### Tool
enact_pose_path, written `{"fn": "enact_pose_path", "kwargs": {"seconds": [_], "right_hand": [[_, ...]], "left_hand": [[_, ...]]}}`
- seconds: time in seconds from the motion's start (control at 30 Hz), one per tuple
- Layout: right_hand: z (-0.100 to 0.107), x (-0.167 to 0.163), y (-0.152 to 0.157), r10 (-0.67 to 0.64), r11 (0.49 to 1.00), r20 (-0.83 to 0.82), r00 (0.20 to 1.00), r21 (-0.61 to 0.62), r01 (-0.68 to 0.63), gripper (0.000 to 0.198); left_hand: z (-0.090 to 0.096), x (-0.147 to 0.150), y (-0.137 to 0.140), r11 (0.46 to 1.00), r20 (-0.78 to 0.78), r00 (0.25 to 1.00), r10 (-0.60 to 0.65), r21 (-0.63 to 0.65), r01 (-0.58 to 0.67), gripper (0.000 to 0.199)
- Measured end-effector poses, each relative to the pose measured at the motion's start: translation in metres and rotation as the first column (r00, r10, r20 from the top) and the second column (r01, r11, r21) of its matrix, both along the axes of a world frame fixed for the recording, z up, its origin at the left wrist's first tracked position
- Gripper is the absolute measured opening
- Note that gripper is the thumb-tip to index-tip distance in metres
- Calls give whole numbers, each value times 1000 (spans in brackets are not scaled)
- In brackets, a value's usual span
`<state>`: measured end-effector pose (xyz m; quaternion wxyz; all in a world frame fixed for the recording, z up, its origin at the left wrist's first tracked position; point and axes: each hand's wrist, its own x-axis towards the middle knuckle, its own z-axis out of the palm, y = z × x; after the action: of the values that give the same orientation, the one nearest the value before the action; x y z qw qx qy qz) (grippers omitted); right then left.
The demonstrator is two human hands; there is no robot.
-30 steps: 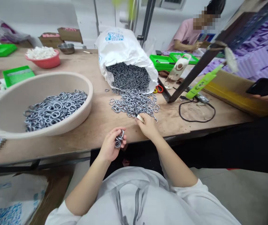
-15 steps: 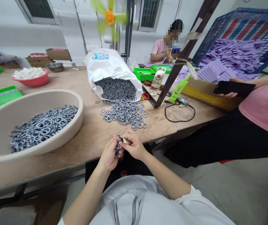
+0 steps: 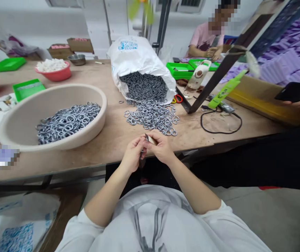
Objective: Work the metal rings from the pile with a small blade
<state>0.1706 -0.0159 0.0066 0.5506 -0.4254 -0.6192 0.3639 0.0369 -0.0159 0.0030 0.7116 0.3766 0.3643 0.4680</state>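
My left hand (image 3: 132, 154) is closed at the table's front edge around grey rings, now mostly hidden by the fingers. Pinched in my right hand (image 3: 163, 147) is a small tool with a pale handle (image 3: 152, 140) and a dark tip; its exact kind is unclear. The tip meets the left fingers, and both hands touch. Just beyond them lies a loose pile of grey rings (image 3: 152, 115), spilling from a white sack (image 3: 141, 56) on its side. To the left, a large beige basin (image 3: 97, 101) holds many more such rings.
A dark metal post (image 3: 210, 80) slants up right of the sack, near scissors (image 3: 178, 98), a green tube (image 3: 227, 89) and a looped black cable (image 3: 220, 132). A co-worker (image 3: 204, 42) sits across the table. At right, another person's hand holds a phone (image 3: 295, 91).
The view has tilted down and turned left, bringing white pieces at the far left into sight. My hands stay together; the rings in my left hand, plainly visible before, are now mostly covered.
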Motion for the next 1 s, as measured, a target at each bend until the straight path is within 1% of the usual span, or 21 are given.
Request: {"fn": "enact_pose_path", "kwargs": {"seconds": [0.07, 0.1, 0.2, 0.27, 0.3, 0.33, 0.4, 0.43, 0.5, 0.53, 0.6, 0.7, 0.8, 0.87, 0.9, 0.93, 1.0], "right_hand": [[-2, -4, 1, -55, 998, -63, 997, -11, 54, 33], [-4, -6, 1, -58, 998, -100, 993, -27, 55, 35], [-10, -7, 5, -4, 990, -208, 978, -138, -26, 44], [-11, -3, 7, -9, 976, -224, 975, -212, -39, 51], [-11, -1, 6, -15, 974, -194, 981, -223, -29, 54], [-9, 2, 4, -18, 979, -136, 990, -204, -11, 55], [-4, 7, -2, -10, 995, 40, 999, -94, 14, 54], [-1, 9, -6, -8, 1000, 139, 990, -29, 12, 53], [5, 10, -14, -21, 997, 300, 954, 73, -1, 51], [7, 10, -17, -25, 995, 353, 935, 100, -11, 50], [10, 10, -21, -9, 993, 408, 913, 114, -41, 48], [9, 13, -16, 8, 994, 433, 901, 93, -54, 48], [3, 21, -3, -54, 999, 390, 919, 15, 52, 54], [-1, 25, 5, -83, 992, 296, 952, -63, 106, 57], [-2, 26, 8, -74, 990, 232, 970, -98, 99, 58], [-3, 26, 11, -46, 990, 168, 985, -124, 68, 58], [-4, 23, 14, 26, 988, 74, 997, -152, -14, 58]], "left_hand": [[0, 2, -1, 1000, 21, 1000, -15, -12, 15, 49], [0, 3, -1, 1000, 35, 999, -16, -16, 16, 49], [1, 4, -2, 1000, 68, 998, -9, -3, 9, 47], [2, 3, -2, 1000, 77, 997, -15, 9, 14, 48], [3, 3, -2, 1000, 81, 997, -14, 12, 13, 48], [3, 3, -2, 1000, 85, 996, -10, 15, 9, 48], [2, 2, -2, 1000, 94, 996, 0, 26, -2, 48], [2, 2, -2, 999, 97, 995, 1, 33, -5, 48], [0, 2, -1, 999, 95, 995, -1, 35, -2, 49], [-2, 2, 0, 1000, 93, 996, -1, 29, -2, 49], [-4, 2, 0, 1000, 83, 997, 1, 13, -2, 49], [-4, 0, -1, 999, 63, 998, -25, 22, 23, 50], [-4, -3, -8, 988, 9, 991, -133, 82, 132, 50], [-3, -5, -13, 975, -40, 982, -183, 121, 186, 50], [-2, -8, -15, 975, -63, 983, -171, 134, 178, 50], [0, -11, -15, 979, -86, 987, -133, 146, 144, 48], [10, -22, -11, 982, -160, 987, -3, 188, 33, 45]]}}
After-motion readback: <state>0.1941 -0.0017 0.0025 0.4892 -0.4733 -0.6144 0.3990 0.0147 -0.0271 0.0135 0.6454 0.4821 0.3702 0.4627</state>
